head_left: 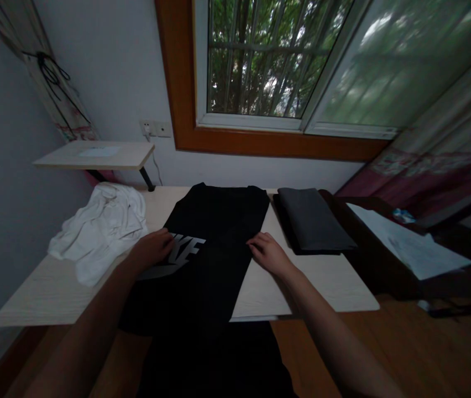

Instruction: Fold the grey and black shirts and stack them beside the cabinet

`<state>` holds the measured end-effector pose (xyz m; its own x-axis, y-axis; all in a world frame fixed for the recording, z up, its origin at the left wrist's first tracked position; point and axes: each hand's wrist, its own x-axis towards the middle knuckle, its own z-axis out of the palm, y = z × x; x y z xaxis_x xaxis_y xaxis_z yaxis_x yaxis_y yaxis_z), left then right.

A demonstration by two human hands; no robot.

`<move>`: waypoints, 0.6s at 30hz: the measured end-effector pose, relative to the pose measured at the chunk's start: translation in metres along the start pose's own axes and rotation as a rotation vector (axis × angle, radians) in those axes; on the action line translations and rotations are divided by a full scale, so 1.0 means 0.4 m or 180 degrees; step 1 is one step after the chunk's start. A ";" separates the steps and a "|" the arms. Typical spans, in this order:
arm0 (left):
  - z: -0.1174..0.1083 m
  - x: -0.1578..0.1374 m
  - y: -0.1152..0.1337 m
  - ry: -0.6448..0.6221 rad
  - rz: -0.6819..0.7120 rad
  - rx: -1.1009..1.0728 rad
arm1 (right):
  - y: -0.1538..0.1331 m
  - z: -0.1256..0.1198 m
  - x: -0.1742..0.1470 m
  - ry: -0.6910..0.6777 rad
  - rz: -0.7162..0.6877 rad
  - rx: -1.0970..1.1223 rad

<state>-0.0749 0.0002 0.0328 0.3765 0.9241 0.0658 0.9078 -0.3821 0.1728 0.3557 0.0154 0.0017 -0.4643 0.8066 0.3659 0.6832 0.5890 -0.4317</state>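
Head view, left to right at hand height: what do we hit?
Crumpled white cloth → left hand → black shirt with pale lettering → right hand → folded gray cloth → white sheet past the table's right edge.

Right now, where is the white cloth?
In the head view, the white cloth lies on the table, left of the black garment, near the shelf.
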 end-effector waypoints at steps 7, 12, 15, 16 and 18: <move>0.001 -0.001 0.027 -0.0110 -0.0110 0.0046 | 0.010 -0.003 0.011 -0.0007 0.0039 0.0036; 0.002 0.011 0.068 -0.0184 0.0020 -0.0438 | 0.035 0.006 0.036 0.0183 0.0429 0.0327; 0.010 0.023 0.109 -0.0246 0.0177 -0.0702 | 0.066 0.011 0.072 0.0553 0.0885 0.0461; 0.015 0.028 0.122 -0.0263 0.0250 -0.0757 | 0.078 0.012 0.089 0.0683 0.1037 0.0449; 0.027 0.038 0.147 -0.0266 0.0374 -0.0844 | 0.102 0.012 0.129 0.0881 0.1310 0.0345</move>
<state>-0.0139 -0.0082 0.0333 0.5000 0.8658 0.0214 0.7813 -0.4616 0.4201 0.3570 0.0814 -0.0012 0.0080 0.9383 0.3458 0.7088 0.2386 -0.6638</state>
